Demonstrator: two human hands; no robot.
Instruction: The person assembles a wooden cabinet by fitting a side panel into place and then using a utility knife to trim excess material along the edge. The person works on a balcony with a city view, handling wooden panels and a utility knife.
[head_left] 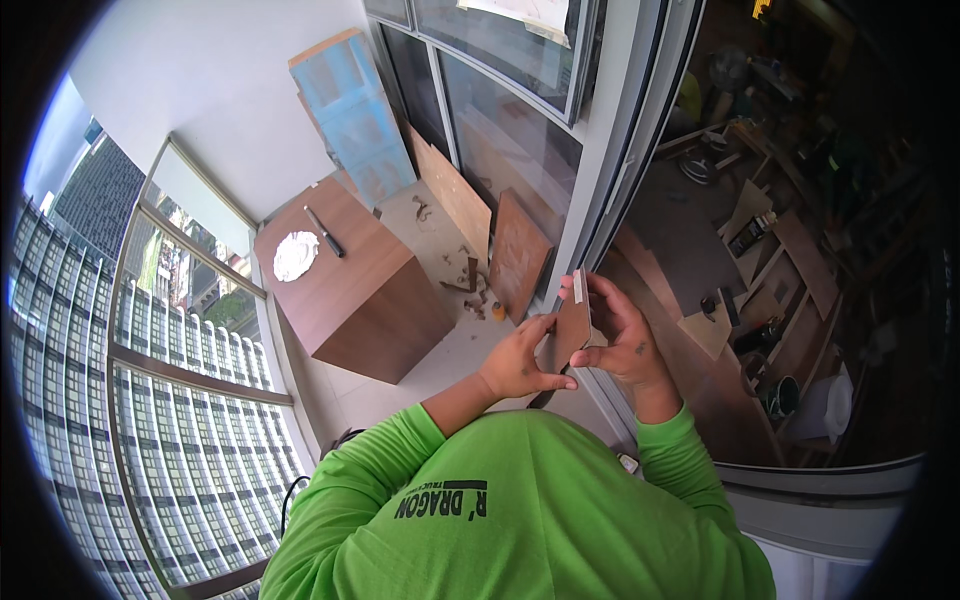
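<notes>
Left hand (pixel 520 362) and right hand (pixel 622 335): grasping small brown board (pixel 572 325) from opposite sides, likely for steadiness | board: ahead of green shirt (pixel 560 490) | black-handled tool (pixel 325 233): flat atop box (pixel 345 285), likely parked safely

The flat piece (pixel 573 323) is showing brown with a pale edge. The shirt (pixel 600 500) is displaying bright green with black lettering. The box (pixel 375 310) is presenting brown grain. The panel (pixel 352 125) is showing patchy blue.
</notes>
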